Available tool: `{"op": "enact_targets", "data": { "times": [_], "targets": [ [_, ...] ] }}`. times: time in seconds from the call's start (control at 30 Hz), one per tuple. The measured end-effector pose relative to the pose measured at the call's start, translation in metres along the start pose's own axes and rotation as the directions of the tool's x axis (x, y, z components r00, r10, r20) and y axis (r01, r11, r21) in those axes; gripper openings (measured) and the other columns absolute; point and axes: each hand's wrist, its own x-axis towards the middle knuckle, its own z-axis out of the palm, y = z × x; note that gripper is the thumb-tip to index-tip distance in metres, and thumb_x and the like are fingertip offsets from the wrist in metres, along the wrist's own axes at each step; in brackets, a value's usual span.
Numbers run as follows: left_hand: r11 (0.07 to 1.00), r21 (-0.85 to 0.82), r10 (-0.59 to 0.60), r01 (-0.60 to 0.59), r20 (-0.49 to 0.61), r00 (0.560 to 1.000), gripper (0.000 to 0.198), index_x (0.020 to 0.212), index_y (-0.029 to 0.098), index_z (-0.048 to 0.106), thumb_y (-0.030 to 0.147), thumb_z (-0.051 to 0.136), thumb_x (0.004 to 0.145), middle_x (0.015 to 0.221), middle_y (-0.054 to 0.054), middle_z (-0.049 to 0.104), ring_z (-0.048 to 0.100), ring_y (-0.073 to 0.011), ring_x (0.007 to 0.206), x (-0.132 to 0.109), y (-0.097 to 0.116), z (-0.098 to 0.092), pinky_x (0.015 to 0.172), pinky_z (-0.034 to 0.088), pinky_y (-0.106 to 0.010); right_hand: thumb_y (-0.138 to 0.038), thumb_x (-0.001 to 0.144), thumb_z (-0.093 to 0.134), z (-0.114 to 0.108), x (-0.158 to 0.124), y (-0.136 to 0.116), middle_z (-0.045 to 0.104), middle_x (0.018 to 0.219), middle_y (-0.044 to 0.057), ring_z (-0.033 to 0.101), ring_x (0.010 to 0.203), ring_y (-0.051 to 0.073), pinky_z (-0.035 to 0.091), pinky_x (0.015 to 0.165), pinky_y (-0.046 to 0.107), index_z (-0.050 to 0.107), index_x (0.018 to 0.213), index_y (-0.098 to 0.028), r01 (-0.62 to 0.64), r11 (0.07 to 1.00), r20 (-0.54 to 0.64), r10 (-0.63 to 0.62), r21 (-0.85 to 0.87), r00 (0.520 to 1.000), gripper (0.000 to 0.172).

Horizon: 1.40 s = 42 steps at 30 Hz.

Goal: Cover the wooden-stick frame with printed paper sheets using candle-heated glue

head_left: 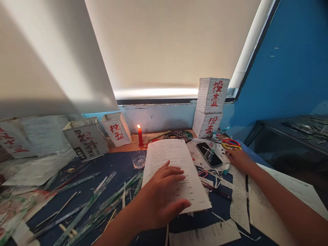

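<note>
My left hand (164,194) lies over a printed sheet of paper (166,153), fingers spread and the palm turned down. Whether a stack or a board lies under that sheet, I cannot make out. At the right, my right hand (239,159) reaches out with its fingers stretched, right beside red and yellow handles (231,143) that look like scissors. Its fingertips are at or very near the yellow handle, and nothing shows in them. A dark-screened phone (209,154) lies between the sheet and my right hand. Torn printed paper strips (239,198) lie below that hand.
A lit red candle (140,136) stands behind the sheet, near a small clear dish (138,160). Paper-covered boxes with red characters stand at the back: one small box (116,130) and a tall stack (211,102). Green-and-clear strips (87,205) and sticks litter the left side.
</note>
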Motion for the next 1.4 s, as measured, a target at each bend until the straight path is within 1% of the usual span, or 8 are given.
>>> {"op": "enact_targets", "data": {
  "times": [0.13, 0.23, 0.47, 0.77, 0.9, 1.07, 1.17, 1.4],
  "targets": [
    [0.999, -0.034, -0.001, 0.0, -0.018, 1.0, 0.057, 0.133, 0.023, 0.061, 0.052, 0.07, 0.084, 0.14, -0.011, 0.059, 0.047, -0.0304, 0.138, 0.0, -0.001, 0.0, 0.124, 0.021, -0.057, -0.018, 0.091, 0.049, 0.004, 0.001, 0.001, 0.07, 0.114, 0.023, 0.066, 0.102, 0.034, 0.048, 0.088, 0.045, 0.066, 0.125, -0.011, 0.051, 0.998, 0.009, -0.051, -0.034, 0.999, 0.039],
    [0.999, -0.045, 0.004, -0.005, -0.029, 1.0, 0.054, 0.132, 0.024, 0.061, 0.05, 0.07, 0.085, 0.14, -0.01, 0.06, 0.049, -0.0293, 0.136, 0.0, -0.001, -0.002, 0.125, 0.02, -0.056, -0.02, 0.091, 0.05, -0.001, 0.0, 0.001, 0.07, 0.109, 0.022, 0.066, 0.099, 0.034, 0.048, 0.088, 0.046, 0.068, 0.122, -0.011, 0.11, 0.994, 0.02, -0.109, -0.026, 0.994, 0.037],
    [0.997, -0.075, -0.019, 0.019, -0.008, 1.0, 0.051, 0.129, 0.025, 0.063, 0.05, 0.069, 0.085, 0.136, -0.008, 0.063, 0.051, -0.0294, 0.134, 0.0, 0.002, -0.005, 0.125, 0.021, -0.054, -0.026, 0.089, 0.056, -0.017, 0.001, 0.002, 0.067, 0.117, 0.02, 0.063, 0.11, 0.033, 0.048, 0.095, 0.044, 0.073, 0.116, -0.016, 0.209, 0.976, 0.061, -0.213, 0.063, 0.975, 0.034],
    [0.995, -0.087, -0.057, 0.058, 0.008, 0.998, 0.049, 0.129, 0.026, 0.063, 0.051, 0.067, 0.087, 0.136, -0.007, 0.063, 0.048, -0.03, 0.136, 0.002, -0.001, -0.005, 0.124, 0.024, -0.054, -0.016, 0.076, 0.06, -0.032, 0.012, -0.004, 0.072, 0.101, 0.018, 0.068, 0.093, 0.033, 0.052, 0.084, 0.044, 0.078, 0.102, -0.019, 0.169, 0.979, 0.141, -0.184, 0.114, 0.973, 0.032],
    [0.994, -0.092, -0.06, 0.06, 0.012, 0.998, 0.049, 0.129, 0.025, 0.063, 0.051, 0.066, 0.088, 0.135, -0.007, 0.063, 0.048, -0.0297, 0.136, 0.002, -0.001, -0.005, 0.122, 0.028, -0.054, -0.015, 0.075, 0.057, -0.043, 0.01, -0.009, 0.072, 0.112, 0.018, 0.068, 0.098, 0.033, 0.05, 0.087, 0.046, 0.078, 0.098, -0.019, 0.153, 0.975, 0.138, -0.176, 0.159, 0.975, 0.032],
    [0.994, -0.105, -0.043, 0.042, -0.003, 0.999, 0.048, 0.127, 0.025, 0.064, 0.051, 0.067, 0.087, 0.133, -0.008, 0.064, 0.053, -0.0293, 0.131, 0.002, 0.0, -0.004, 0.122, 0.029, -0.054, -0.025, 0.083, 0.054, -0.05, 0.003, -0.017, 0.075, 0.114, 0.013, 0.069, 0.098, 0.03, 0.051, 0.084, 0.042, 0.072, 0.108, -0.022, 0.136, 0.95, 0.125, -0.177, 0.281, 0.976, 0.031],
    [0.993, -0.114, -0.023, 0.022, -0.004, 1.0, 0.046, 0.126, 0.024, 0.065, 0.05, 0.066, 0.088, 0.13, -0.009, 0.066, 0.057, -0.029, 0.126, 0.004, 0.002, -0.006, 0.12, 0.032, -0.054, -0.035, 0.083, 0.057, -0.051, -0.001, -0.021, 0.077, 0.105, 0.01, 0.069, 0.096, 0.031, 0.05, 0.082, 0.041, 0.071, 0.101, -0.023, 0.118, 0.927, 0.104, -0.164, 0.357, 0.981, 0.025],
    [0.992, -0.118, -0.042, 0.042, 0.002, 0.999, 0.045, 0.124, 0.025, 0.066, 0.051, 0.067, 0.087, 0.128, -0.01, 0.068, 0.058, -0.031, 0.124, 0.006, 0.006, -0.011, 0.115, 0.039, -0.056, -0.047, 0.091, 0.055, -0.066, -0.015, -0.035, 0.076, 0.086, 0.007, 0.064, 0.07, 0.027, 0.044, 0.067, 0.037, 0.074, 0.091, -0.028, 0.067, 0.854, 0.022, -0.091, 0.516, 0.996, 0.027]
  ]
}}
